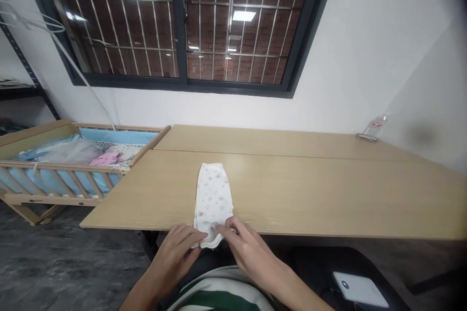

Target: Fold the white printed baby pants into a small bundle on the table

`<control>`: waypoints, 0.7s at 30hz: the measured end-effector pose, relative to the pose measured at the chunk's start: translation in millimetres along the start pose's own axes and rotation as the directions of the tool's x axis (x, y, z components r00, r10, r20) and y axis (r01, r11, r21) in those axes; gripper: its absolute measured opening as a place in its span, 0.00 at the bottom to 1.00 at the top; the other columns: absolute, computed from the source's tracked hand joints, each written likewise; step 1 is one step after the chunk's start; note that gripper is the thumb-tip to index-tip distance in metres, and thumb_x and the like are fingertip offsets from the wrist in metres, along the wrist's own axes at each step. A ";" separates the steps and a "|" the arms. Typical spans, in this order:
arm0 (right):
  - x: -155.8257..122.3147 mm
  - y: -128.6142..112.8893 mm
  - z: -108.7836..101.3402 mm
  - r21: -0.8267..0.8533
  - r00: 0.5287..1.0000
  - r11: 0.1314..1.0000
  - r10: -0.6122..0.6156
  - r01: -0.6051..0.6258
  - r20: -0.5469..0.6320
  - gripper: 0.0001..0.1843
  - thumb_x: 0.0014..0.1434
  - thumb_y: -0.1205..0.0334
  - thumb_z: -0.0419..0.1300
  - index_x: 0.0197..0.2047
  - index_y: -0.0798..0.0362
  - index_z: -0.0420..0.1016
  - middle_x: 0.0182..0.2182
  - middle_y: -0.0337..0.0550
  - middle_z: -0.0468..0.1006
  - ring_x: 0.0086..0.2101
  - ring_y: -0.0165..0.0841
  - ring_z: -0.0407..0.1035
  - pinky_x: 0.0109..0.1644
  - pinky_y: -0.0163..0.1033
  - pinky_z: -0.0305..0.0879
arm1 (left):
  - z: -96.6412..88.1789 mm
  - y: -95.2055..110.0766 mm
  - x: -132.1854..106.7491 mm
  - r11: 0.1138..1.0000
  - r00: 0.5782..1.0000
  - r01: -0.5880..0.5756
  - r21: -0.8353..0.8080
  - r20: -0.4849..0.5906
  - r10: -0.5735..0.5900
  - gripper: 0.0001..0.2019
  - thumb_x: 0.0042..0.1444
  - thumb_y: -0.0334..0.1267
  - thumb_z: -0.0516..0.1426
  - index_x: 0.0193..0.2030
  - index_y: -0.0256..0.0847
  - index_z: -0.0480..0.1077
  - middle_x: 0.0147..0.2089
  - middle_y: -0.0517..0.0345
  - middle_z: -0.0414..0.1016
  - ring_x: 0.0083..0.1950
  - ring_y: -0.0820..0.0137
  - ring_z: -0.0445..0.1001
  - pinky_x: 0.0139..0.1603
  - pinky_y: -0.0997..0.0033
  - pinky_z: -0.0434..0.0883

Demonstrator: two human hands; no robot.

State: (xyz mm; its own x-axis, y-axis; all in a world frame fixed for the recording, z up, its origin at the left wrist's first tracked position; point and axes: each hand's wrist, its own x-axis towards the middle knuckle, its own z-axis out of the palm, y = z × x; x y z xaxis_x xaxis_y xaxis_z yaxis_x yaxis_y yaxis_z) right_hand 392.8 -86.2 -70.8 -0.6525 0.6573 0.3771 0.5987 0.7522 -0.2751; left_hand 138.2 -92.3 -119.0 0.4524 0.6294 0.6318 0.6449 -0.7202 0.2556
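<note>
A small white patterned baby garment (213, 197), folded into a long narrow strip, lies on the wooden table (310, 189) and hangs a little over its near edge. My left hand (178, 250) pinches the strip's near left corner. My right hand (246, 245) pinches the near end from the right, fingers closed on the cloth. Both hands sit at the table's front edge, just above my lap.
A wooden baby crib (73, 165) with blue lining and clothes inside stands against the table's left side. A plastic bottle (374, 129) lies at the far right by the wall. A white phone-like device (359, 289) rests on a dark seat at lower right.
</note>
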 end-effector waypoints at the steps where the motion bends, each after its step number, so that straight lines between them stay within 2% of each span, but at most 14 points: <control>1: 3.0 0.7 -8.9 0.049 1.000 0.999 0.006 -0.006 0.003 0.31 0.66 0.75 0.48 0.68 0.43 0.62 0.48 0.50 0.73 0.46 0.36 0.73 0.51 0.42 0.75 | -2.8 0.5 8.0 0.998 1.000 0.020 -0.061 -0.015 -0.021 0.12 0.68 0.32 0.52 0.52 0.46 0.73 0.44 0.55 0.80 0.45 0.68 0.76 0.48 0.66 0.72; 3: 14.3 7.1 -24.4 0.148 1.000 0.989 0.019 -0.016 -0.017 0.30 0.69 0.72 0.47 0.70 0.43 0.60 0.49 0.50 0.72 0.48 0.35 0.73 0.54 0.41 0.73 | -8.7 -3.1 29.7 0.984 0.996 0.065 -0.163 -0.046 -0.074 0.08 0.68 0.38 0.54 0.47 0.45 0.75 0.42 0.55 0.81 0.44 0.67 0.77 0.47 0.65 0.72; 6: 44.3 29.5 -39.8 0.284 0.987 0.957 0.097 -0.059 -0.125 0.25 0.70 0.64 0.51 0.69 0.46 0.62 0.52 0.50 0.74 0.51 0.36 0.72 0.57 0.44 0.71 | -16.9 -21.6 74.6 0.938 0.961 0.244 -0.244 -0.066 -0.268 0.12 0.64 0.47 0.58 0.42 0.42 0.78 0.40 0.53 0.81 0.42 0.65 0.76 0.45 0.66 0.71; 8: 71.1 51.5 -44.3 0.358 0.963 0.928 0.182 -0.102 -0.198 0.21 0.68 0.59 0.56 0.63 0.50 0.68 0.51 0.50 0.76 0.48 0.38 0.73 0.54 0.45 0.71 | -19.7 -41.5 109.6 0.880 0.911 0.387 -0.276 -0.035 -0.412 0.16 0.59 0.52 0.61 0.41 0.40 0.79 0.37 0.55 0.81 0.39 0.65 0.76 0.40 0.69 0.70; 10: 100.7 77.0 -43.9 0.409 0.939 0.901 0.257 -0.147 -0.230 0.16 0.66 0.57 0.58 0.54 0.52 0.73 0.47 0.48 0.79 0.42 0.37 0.74 0.47 0.43 0.71 | -18.4 -64.9 144.2 0.831 0.879 0.463 -0.308 0.044 -0.474 0.19 0.55 0.54 0.62 0.41 0.38 0.79 0.35 0.56 0.80 0.36 0.66 0.75 0.35 0.71 0.67; 13: 143.9 116.7 -33.1 0.449 0.915 0.871 0.330 -0.200 -0.234 0.12 0.63 0.60 0.58 0.48 0.54 0.75 0.44 0.46 0.80 0.39 0.35 0.73 0.44 0.40 0.70 | -7.1 -99.6 186.2 0.777 0.830 0.550 -0.305 0.103 -0.547 0.20 0.52 0.52 0.63 0.41 0.35 0.78 0.35 0.56 0.80 0.36 0.66 0.74 0.34 0.72 0.65; 15: 167.5 140.6 -19.8 0.424 0.895 0.863 0.391 -0.276 -0.214 0.11 0.61 0.64 0.58 0.46 0.54 0.76 0.43 0.46 0.81 0.40 0.36 0.73 0.46 0.40 0.69 | 5.8 -118.5 203.5 0.757 0.805 0.589 -0.284 0.124 -0.580 0.20 0.52 0.51 0.64 0.40 0.34 0.77 0.33 0.56 0.79 0.36 0.66 0.74 0.34 0.72 0.65; 18: 189.8 169.4 5.6 0.383 0.866 0.835 0.478 -0.395 -0.148 0.11 0.59 0.68 0.58 0.44 0.55 0.78 0.43 0.47 0.81 0.41 0.37 0.74 0.49 0.40 0.69 | 29.2 -138.4 214.2 0.731 0.766 0.643 -0.231 0.171 -0.620 0.17 0.52 0.49 0.65 0.36 0.34 0.76 0.28 0.59 0.77 0.36 0.66 0.74 0.35 0.72 0.66; 21: 196.6 189.9 31.5 0.375 0.850 0.809 0.518 -0.453 -0.092 0.13 0.57 0.72 0.57 0.43 0.57 0.79 0.40 0.47 0.83 0.39 0.36 0.75 0.48 0.39 0.70 | 51.2 -150.5 213.2 0.703 0.718 0.694 -0.154 0.217 -0.661 0.14 0.57 0.47 0.65 0.36 0.35 0.75 0.32 0.59 0.78 0.37 0.67 0.76 0.40 0.68 0.70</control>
State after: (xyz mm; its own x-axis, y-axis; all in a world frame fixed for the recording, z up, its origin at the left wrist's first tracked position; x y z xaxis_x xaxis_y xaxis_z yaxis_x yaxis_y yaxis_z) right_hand 363.6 187.3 -76.8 -0.2020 0.9445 0.2593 0.6056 0.3285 -0.7248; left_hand 169.2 165.2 -60.1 0.0321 0.9915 0.1261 0.6724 -0.1148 0.7312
